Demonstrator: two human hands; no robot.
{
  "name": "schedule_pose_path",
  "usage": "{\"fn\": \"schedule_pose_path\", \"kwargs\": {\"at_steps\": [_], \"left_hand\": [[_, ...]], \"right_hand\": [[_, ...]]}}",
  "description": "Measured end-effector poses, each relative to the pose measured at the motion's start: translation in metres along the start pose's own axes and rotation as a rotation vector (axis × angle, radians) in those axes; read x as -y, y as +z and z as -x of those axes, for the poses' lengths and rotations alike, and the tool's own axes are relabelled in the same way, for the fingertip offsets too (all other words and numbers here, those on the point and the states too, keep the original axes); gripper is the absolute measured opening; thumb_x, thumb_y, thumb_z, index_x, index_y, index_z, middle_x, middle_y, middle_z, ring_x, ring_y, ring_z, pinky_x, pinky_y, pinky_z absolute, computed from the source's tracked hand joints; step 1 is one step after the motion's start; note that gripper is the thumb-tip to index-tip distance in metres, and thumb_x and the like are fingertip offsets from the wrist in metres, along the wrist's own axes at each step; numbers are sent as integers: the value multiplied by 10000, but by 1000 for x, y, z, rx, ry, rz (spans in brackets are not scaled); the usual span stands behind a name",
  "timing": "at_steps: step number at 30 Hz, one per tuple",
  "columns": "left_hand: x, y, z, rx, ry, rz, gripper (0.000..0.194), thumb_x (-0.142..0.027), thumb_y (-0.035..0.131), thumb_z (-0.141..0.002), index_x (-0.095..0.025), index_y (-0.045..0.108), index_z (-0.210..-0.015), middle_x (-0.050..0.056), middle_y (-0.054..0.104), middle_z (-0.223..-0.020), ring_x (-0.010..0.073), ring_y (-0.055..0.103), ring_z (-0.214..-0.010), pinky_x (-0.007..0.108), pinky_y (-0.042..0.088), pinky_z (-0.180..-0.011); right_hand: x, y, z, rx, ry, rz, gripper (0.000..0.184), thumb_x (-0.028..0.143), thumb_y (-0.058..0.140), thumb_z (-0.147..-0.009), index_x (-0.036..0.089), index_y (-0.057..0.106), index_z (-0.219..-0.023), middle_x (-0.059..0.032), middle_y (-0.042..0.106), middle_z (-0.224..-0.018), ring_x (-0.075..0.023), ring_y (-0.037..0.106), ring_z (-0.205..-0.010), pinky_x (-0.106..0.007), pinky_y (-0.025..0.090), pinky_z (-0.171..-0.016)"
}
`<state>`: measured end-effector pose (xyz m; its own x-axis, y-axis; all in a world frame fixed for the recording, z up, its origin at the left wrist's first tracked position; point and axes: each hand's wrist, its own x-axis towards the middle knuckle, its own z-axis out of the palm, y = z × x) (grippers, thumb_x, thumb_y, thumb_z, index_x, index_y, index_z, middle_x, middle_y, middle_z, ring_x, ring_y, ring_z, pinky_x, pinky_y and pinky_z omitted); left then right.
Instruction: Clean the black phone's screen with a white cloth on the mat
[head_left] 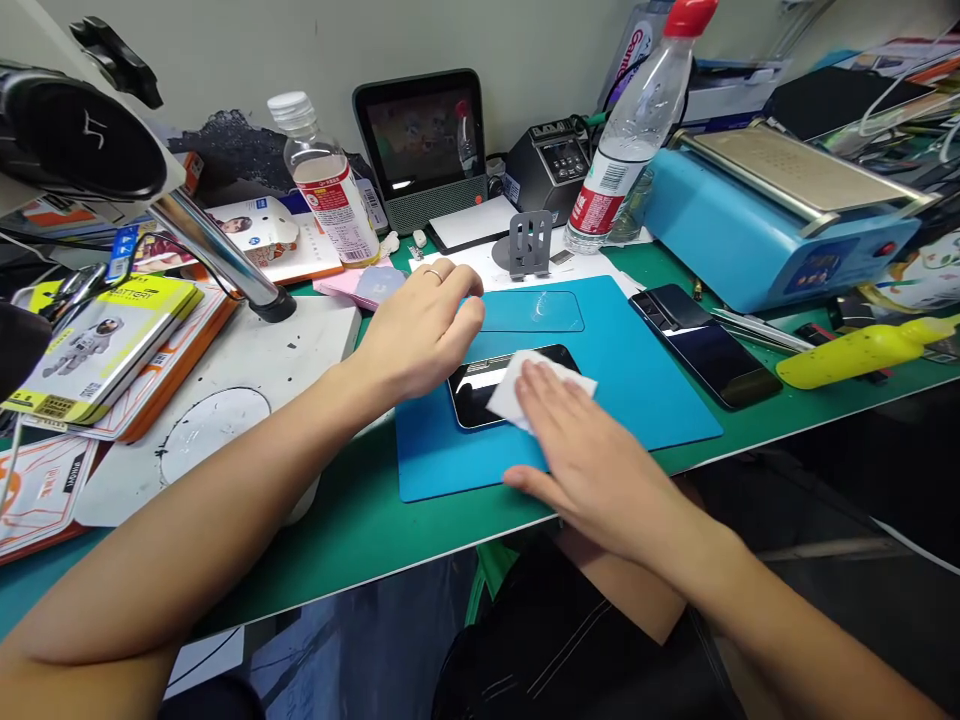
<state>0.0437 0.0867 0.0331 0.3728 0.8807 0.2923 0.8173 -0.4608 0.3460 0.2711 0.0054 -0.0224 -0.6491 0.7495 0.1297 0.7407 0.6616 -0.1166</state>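
Observation:
A smartphone [480, 385] with a glossy dark screen lies face up on a blue mat [450, 465]. My right hand [589, 465] holds a white wipe [508, 398] pressed against the screen's right part, fingers straight and together, thumb out to the side. My left hand [427, 325], with a ring on one finger, is closed at the phone's upper left, its fingers curled. Its fingertips are hidden, so anything in them cannot be made out. Behind the phone, a clear screen protector [536, 312] lies on the mat.
Right of the mat lies another dark phone [709, 345], near tweezers and a yellow bottle [862, 355]. A blue machine [780, 215], plastic bottles [622, 140] and a display [424, 135] stand behind. Boxes [97, 340] and a lamp stand [217, 250] occupy the left.

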Motion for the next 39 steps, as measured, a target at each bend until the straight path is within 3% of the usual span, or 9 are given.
{"fn": "schedule_pose_path", "kwargs": {"at_steps": [4, 9, 13, 17, 21, 26, 29, 34, 39], "left_hand": [[2, 1, 0, 8, 7, -25, 359, -290, 258, -1033, -186, 594, -1104, 103, 637, -1111, 263, 580, -1061, 398, 455, -923], [5, 6, 0, 113, 50, -176, 407, -296, 221, -1055, -166, 606, -1062, 124, 643, -1074, 286, 568, -1030, 425, 458, -923], [7, 8, 0, 181, 40, -283, 380, -259, 251, -1039, -157, 615, -999, 130, 644, -991, 290, 571, -950, 437, 460, -886], [6, 7, 0, 204, -15, -248, 328, -258, 297, -1028, -182, 603, -941, 107, 660, -943, 281, 589, -921, 400, 460, -785], [3, 4, -1, 266, -20, -227, 330, -293, 306, -1032, -194, 587, -891, 100, 682, -919, 283, 618, -930, 387, 451, -745], [-1, 0, -2, 336, -3, -230, 333, -304, 297, -1029, -199, 586, -901, 100, 709, -911, 290, 652, -915, 380, 433, -695], [-1, -1, -1, 349, -4, -240, 336, -313, 293, -1030, -202, 588, -915, 105, 724, -938, 289, 671, -905, 377, 435, -689], [2, 1, -1, 326, -5, -225, 311, -315, 292, -1028, -211, 579, -967, 91, 731, -951, 283, 685, -904, 367, 434, -681], [0, 0, 0, 314, -38, -223, 304, -291, 287, -1020, -205, 578, -1000, 89, 730, -948, 285, 687, -901, 362, 421, -664]], "right_hand": [[-27, -6, -3, 28, 147, 17, 961, 700, 234, -1005, -73, 318, -1570, -313, 278, -1660, -376, 261, -1568, -578, 285, -1256], [-2, -4, -40, 56, 260, 5, 1125, 809, 293, -934, -125, 278, -1562, -358, 225, -1655, -419, 169, -1580, -582, 213, -1275], [40, 1, -51, 96, 169, -71, 1224, 863, 344, -877, -145, 238, -1561, -371, 168, -1651, -436, 134, -1575, -564, 202, -1282], [60, 2, -32, 67, -29, -97, 1201, 847, 373, -874, -135, 269, -1559, -361, 184, -1648, -437, 169, -1568, -565, 233, -1276], [36, -4, -1, 62, -132, -71, 1013, 752, 334, -957, -66, 366, -1554, -307, 277, -1653, -395, 265, -1560, -562, 334, -1240], [-8, -7, 9, 34, 78, 14, 954, 697, 332, -994, -59, 317, -1574, -319, 278, -1658, -393, 254, -1567, -598, 325, -1233], [-13, -6, -4, 43, 166, 27, 1006, 741, 296, -975, -80, 339, -1555, -344, 300, -1640, -411, 249, -1563, -609, 309, -1235], [14, -3, -38, 23, 240, -41, 1163, 849, 287, -903, -117, 323, -1549, -372, 269, -1633, -430, 211, -1565, -590, 241, -1264], [51, 1, -50, 83, 133, -119, 1211, 859, 361, -878, -119, 223, -1579, -345, 174, -1666, -417, 130, -1581, -530, 168, -1297]]}}
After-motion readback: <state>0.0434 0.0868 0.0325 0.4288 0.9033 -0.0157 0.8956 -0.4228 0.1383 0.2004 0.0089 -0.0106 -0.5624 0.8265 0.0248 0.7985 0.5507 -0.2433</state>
